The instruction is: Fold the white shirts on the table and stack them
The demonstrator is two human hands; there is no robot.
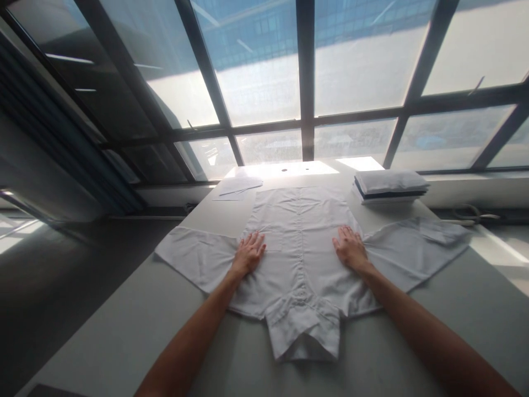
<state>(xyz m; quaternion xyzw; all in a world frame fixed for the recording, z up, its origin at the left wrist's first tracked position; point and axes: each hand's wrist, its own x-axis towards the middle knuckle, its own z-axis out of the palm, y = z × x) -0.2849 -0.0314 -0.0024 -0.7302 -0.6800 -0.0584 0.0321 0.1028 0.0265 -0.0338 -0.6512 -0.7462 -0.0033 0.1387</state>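
Observation:
A white button-up shirt (289, 270) lies spread front side up, its collar toward me and its hem toward the window. Both sleeves stretch out sideways, and the button placket runs down the middle. My left hand (249, 252) rests flat on the shirt's left side, beside the chest pocket, fingers spread. On the opposite side, near where the right sleeve meets the body, my right hand (349, 246) presses flat with its fingers extended. Neither hand grips the cloth.
The shirt is on a white table (124, 314). A stack of folded clothes (390, 186), white with a dark layer, sits at the far right. Sheets of paper (239, 184) lie at the far left. Tall windows (264, 94) stand behind the table, with a dark curtain (61, 127) to the left.

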